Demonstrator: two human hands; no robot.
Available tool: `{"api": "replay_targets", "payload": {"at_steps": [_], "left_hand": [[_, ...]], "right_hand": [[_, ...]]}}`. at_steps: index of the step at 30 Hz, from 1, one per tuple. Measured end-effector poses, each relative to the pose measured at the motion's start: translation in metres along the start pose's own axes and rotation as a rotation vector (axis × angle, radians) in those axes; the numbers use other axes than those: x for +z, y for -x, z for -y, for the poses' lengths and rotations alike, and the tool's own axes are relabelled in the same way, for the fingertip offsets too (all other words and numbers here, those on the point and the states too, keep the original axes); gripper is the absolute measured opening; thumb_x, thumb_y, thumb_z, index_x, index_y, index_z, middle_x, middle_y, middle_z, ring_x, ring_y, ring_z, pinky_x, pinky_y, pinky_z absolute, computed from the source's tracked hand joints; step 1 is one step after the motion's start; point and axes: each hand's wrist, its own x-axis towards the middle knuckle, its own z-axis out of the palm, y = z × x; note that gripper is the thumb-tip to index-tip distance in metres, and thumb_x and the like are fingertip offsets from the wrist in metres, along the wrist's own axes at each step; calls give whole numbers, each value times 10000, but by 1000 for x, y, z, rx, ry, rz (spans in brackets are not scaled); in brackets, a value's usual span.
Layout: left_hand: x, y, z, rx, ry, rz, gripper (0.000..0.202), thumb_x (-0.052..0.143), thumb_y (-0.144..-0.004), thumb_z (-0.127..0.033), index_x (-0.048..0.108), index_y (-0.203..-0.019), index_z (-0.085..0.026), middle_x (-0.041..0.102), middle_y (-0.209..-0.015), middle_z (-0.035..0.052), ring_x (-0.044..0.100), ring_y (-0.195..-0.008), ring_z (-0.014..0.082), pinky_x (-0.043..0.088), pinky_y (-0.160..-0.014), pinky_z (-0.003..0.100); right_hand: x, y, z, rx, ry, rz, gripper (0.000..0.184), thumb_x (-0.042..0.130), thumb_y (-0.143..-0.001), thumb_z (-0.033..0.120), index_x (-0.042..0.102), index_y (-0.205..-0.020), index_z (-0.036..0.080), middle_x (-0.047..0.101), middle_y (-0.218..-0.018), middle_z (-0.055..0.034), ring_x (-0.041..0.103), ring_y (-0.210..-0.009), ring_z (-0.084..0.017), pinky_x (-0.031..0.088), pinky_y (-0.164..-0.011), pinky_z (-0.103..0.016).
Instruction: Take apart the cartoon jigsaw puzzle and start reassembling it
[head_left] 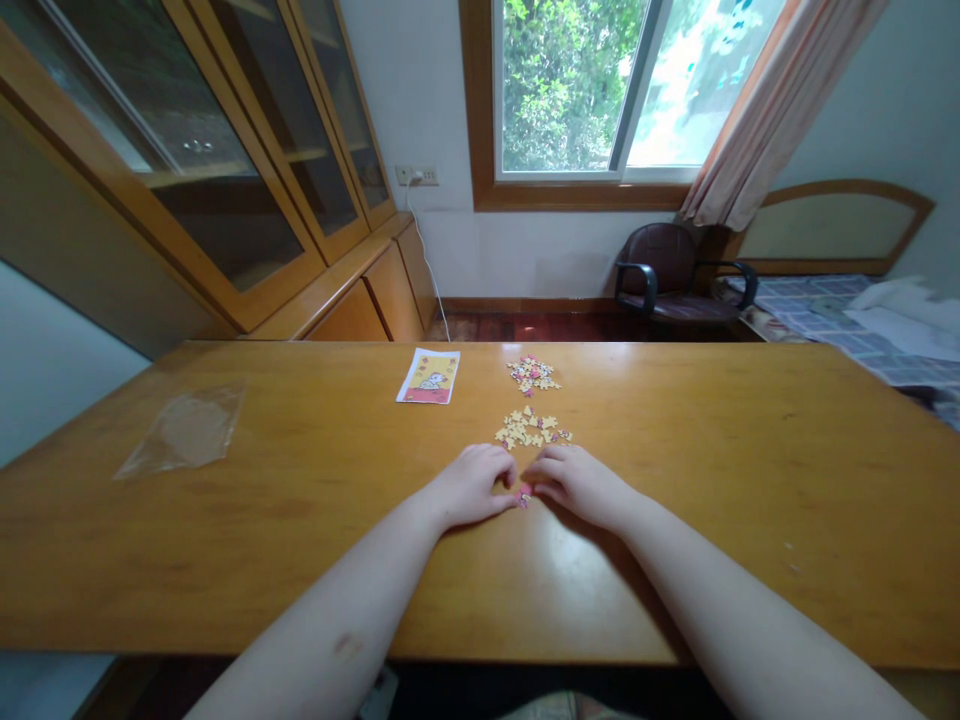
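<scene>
Pink jigsaw puzzle pieces (523, 496) lie on the wooden table between my hands. My left hand (478, 485) comes in from the left with its fingers curled and its thumb tip at the pieces' left edge. From the other side my right hand (576, 484) bends its fingers down onto the pieces' right edge. The fingers partly cover the pieces, so their exact number and fit are hidden. Just beyond my fingertips is a loose group of mostly yellow puzzle pieces (529, 428). Farther back sits a denser pile of mixed pink and pale pieces (533, 373).
A picture card (429, 376) with a white animal on yellow and pink lies left of the piles. A transparent plastic bag (191, 430) rests at the table's left. Beyond the table (750, 480) stand a glass-door cabinet (315, 130), an armchair (667, 270) and a bed (840, 310).
</scene>
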Motion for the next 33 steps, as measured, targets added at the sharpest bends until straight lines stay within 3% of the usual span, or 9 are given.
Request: {"api": "replay_targets", "payload": {"at_steps": [4,9,20,26,33], "left_hand": [[-2,1,-1,51,3,9,203,645,-788,-402,608,-832,-207,618,-860,11,547,-839,166,411,-780,284],[-4,2,-1,116,26,51,153,623,-816,-368,682,-892,-250,622,-927,19,552,-907,170,405,-845,292],[0,3,0,129,6,37,183,606,-829,-347,708,-965,-280,622,-949,28,547,-921,176,407,-863,316],[1,3,1,115,-4,42,201,614,-822,-338,697,-1001,-301,620,-977,22,541,-956,182,393,-893,335],[-5,4,5,-1,-48,0,160,611,-820,-363,700,-912,-268,620,-949,27,535,-959,193,400,-895,343]], "right_hand": [[-16,7,-14,115,54,-89,227,523,-896,260,666,-1058,190,652,-988,-85,612,-886,-180,462,-822,-292],[-28,14,-24,252,99,-211,258,483,-917,319,672,-1026,183,658,-944,-82,619,-848,-183,463,-796,-290],[-34,15,-24,316,119,-248,226,497,-899,306,682,-963,194,668,-920,-60,625,-839,-179,456,-778,-286],[-42,18,-29,398,131,-210,233,487,-889,294,700,-883,201,673,-881,-48,616,-777,-156,435,-721,-254],[-43,22,-31,483,120,-26,201,518,-835,274,706,-804,209,682,-835,-42,596,-732,-150,394,-644,-236]]}}
